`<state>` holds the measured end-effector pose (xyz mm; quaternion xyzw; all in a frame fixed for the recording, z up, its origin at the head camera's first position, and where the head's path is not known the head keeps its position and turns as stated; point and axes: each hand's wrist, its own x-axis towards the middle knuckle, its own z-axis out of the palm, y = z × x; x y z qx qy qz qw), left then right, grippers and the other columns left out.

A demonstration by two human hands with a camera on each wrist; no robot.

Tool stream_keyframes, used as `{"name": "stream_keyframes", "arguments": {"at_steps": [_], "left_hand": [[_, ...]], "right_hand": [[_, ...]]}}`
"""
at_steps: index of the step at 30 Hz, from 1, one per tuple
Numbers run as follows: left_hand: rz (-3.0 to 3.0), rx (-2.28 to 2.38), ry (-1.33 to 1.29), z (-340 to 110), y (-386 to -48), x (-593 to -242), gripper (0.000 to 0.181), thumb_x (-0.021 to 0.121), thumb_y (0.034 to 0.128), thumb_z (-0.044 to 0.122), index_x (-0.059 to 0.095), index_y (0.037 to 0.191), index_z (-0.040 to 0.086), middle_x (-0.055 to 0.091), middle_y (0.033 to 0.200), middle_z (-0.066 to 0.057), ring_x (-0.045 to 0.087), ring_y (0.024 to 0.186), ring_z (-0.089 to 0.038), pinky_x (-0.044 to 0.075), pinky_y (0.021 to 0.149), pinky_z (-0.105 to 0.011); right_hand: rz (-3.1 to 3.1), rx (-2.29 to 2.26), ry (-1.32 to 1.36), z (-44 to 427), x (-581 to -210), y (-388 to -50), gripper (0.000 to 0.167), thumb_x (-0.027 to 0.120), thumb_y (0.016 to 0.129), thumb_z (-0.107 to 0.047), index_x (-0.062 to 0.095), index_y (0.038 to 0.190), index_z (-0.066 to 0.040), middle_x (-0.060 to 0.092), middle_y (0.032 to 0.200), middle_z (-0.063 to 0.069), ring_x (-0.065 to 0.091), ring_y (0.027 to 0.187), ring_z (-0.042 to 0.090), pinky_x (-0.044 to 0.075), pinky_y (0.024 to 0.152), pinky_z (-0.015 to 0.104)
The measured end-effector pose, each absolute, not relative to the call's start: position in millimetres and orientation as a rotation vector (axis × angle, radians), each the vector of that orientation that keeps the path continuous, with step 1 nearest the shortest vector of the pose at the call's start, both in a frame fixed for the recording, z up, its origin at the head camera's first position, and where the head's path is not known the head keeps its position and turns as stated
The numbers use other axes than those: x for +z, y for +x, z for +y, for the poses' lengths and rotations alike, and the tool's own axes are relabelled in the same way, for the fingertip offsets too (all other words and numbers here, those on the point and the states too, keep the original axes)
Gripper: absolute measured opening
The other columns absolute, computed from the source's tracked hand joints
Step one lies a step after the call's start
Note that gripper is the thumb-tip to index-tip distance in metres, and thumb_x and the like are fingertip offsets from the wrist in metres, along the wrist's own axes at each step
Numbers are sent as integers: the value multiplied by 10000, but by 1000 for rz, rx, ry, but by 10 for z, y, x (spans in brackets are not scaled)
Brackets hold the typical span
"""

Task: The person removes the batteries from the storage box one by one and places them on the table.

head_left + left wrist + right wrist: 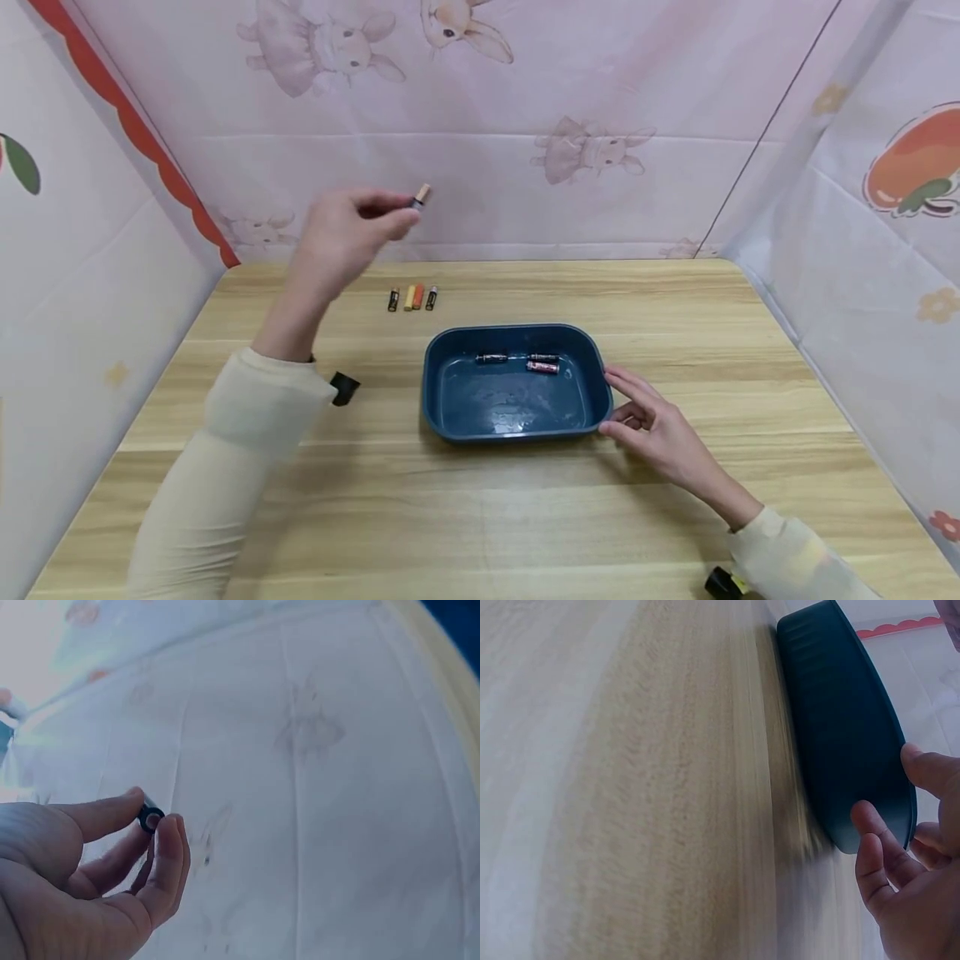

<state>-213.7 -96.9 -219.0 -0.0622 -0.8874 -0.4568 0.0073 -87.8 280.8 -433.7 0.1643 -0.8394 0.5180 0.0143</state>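
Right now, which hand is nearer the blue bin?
Right. The right hand touches the right end of the blue bin; the left hand hangs in the air to its left, pinching a battery.

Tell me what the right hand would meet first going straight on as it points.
Most likely the blue container: the right hand points at its right end and touches it there.

Battery point(424, 192) partly hidden by the left grip point(347, 232), left sleeve point(206, 487) cut off at the head view's bottom

No text or number is legible, the print on the batteries point(543, 367) being too small.
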Motion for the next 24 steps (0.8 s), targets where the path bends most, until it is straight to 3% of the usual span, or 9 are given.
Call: {"name": "stream_keyframes", "arguments": {"at_steps": [4, 9, 18, 24], "left_hand": [[-2692, -1479, -84, -1206, -2215, -2154, 439, 699, 995, 384, 697, 1351, 127, 691, 1245, -93, 676, 1046, -184, 514, 1002, -359], [-2697, -1500, 63, -1432, -2432, -2336, 457, 682, 1002, 393, 693, 1356, 104, 688, 1266, -119, 684, 1006, -152, 521, 1012, -380], [-2733, -1538, 166, -1724, -2694, -2927, 410, 668, 1026, 305, 694, 1308, 9, 685, 1226, -188, 665, 837, -68, 555, 754, -180], [-2758, -1562, 202, -1814, -2814, -3234, 393, 688, 1016, 266, 701, 1284, -20, 711, 1182, -184, 663, 777, -42, 549, 711, -168]], "right_hand": [[-2609, 1619, 518, 2802, -4324, -874, 634, 748, 930, 10, 468, 1495, 74, 402, 1573, 218, 697, 918, 130, 565, 731, 230], [-2619, 1611, 498, 2800, -4325, -867, 639, 753, 932, -7, 468, 1500, 63, 409, 1572, 205, 695, 921, 127, 563, 725, 229], [-2619, 1623, 495, 2783, -4315, -855, 646, 755, 929, -5, 463, 1499, 72, 397, 1578, 212, 697, 914, 116, 566, 702, 240], [-2622, 1610, 488, 2778, -4297, -847, 643, 757, 931, -13, 466, 1498, 70, 396, 1581, 209, 699, 915, 123, 566, 696, 244]]}}
